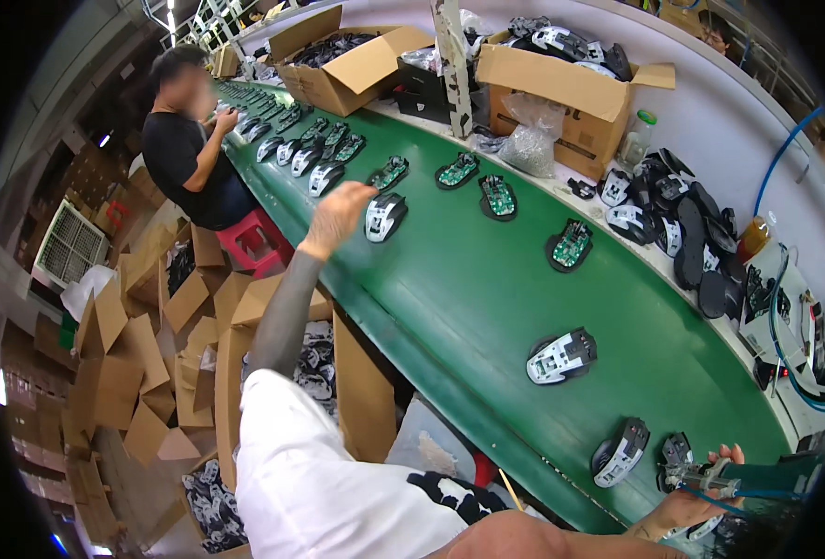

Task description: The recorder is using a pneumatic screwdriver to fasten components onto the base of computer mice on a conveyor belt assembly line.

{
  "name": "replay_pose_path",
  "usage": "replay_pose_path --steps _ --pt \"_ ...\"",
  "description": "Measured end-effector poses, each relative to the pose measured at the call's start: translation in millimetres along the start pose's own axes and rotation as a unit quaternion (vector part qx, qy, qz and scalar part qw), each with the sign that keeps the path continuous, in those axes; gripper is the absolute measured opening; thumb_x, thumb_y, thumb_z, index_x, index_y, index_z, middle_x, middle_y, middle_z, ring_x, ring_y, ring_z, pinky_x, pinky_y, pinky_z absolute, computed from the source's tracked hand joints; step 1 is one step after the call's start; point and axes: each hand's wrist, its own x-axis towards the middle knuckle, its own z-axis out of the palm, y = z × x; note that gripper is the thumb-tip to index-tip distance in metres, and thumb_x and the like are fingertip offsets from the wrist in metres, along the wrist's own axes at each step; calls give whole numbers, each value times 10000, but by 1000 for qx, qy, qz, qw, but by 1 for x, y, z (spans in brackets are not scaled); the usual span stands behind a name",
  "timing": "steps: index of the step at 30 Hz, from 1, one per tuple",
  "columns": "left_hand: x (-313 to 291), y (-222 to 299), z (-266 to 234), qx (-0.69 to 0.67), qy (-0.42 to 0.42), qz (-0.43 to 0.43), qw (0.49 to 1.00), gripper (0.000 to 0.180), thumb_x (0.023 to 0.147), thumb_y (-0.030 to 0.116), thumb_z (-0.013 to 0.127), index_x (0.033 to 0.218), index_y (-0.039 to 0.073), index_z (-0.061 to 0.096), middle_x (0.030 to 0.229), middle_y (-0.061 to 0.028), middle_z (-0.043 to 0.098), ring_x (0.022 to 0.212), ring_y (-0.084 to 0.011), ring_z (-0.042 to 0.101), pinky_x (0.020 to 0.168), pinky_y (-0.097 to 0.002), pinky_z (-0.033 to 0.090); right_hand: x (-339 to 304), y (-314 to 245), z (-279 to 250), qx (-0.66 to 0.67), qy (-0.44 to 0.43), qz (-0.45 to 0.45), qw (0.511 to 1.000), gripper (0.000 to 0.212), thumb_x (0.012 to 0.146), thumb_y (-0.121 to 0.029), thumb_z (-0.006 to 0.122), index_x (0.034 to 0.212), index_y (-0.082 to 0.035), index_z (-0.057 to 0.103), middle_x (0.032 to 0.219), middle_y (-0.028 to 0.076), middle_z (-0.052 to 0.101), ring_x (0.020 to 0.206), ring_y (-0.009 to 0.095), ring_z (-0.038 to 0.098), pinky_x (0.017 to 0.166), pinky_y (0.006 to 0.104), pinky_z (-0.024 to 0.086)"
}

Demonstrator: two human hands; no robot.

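Grip of left hand and right hand cannot be determined. Circuit-board base is apparently targeted for pickup; edge pinching is next required.

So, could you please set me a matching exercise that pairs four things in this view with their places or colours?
Things
1. Left hand
2. Right hand
3. Stool
4. Jar

Places or colours
A. Pinkish red, near the co-worker in a dark top
B. At a metal fitting with blue tubing
C. Just right of an open carton, with a green lid
D. Over the green belt, close to a circuit board

Pairs: 1-D, 2-B, 3-A, 4-C
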Motion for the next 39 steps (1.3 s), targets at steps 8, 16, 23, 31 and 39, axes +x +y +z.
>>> replay_pose_path --steps 8,16,23,31,39 --pt "20 -6 -80 421 71 -9 904 417 693 138 671 1100 165 586 1206 -140 508 1075 -311 507 888 -419 417 -1 -1 -1 27 -19 30 999 657 841 -464 554 1216 49 385 1215 204 473 998 266 510 825 364 426" --pt "19 218 27 -204 -22 98 974 283 775 272 654 963 65 615 991 -104 606 887 -273 601 760 -361 491 -5 -4 -7 34 -35 18 999 644 820 -393 614 1222 51 377 1200 180 476 1042 273 497 853 361 423" --pt "-11 341 70 -273 -165 104 942 767 705 509 684 1270 53 438 1298 -188 424 1171 -384 433 972 -452 370 0 6 1 179 -29 136 974 709 729 -431 716 1196 31 450 1054 135 534 946 215 530 794 315 444" --pt "50 381 84 -296 -237 154 913 723 828 544 524 1286 -7 430 1358 -225 371 1287 -377 309 1057 -444 260 6 2 -2 64 -41 101 992 631 849 -501 522 1149 52 483 996 133 530 860 177 501 755 276 422" --pt "51 359 112 -355 -131 95 921 547 836 436 572 1200 33 514 1299 -215 423 1246 -374 356 1045 -443 276 2 4 -15 172 -42 127 976 604 817 -395 627 1180 62 468 1065 175 532 897 200 515 786 305 447"
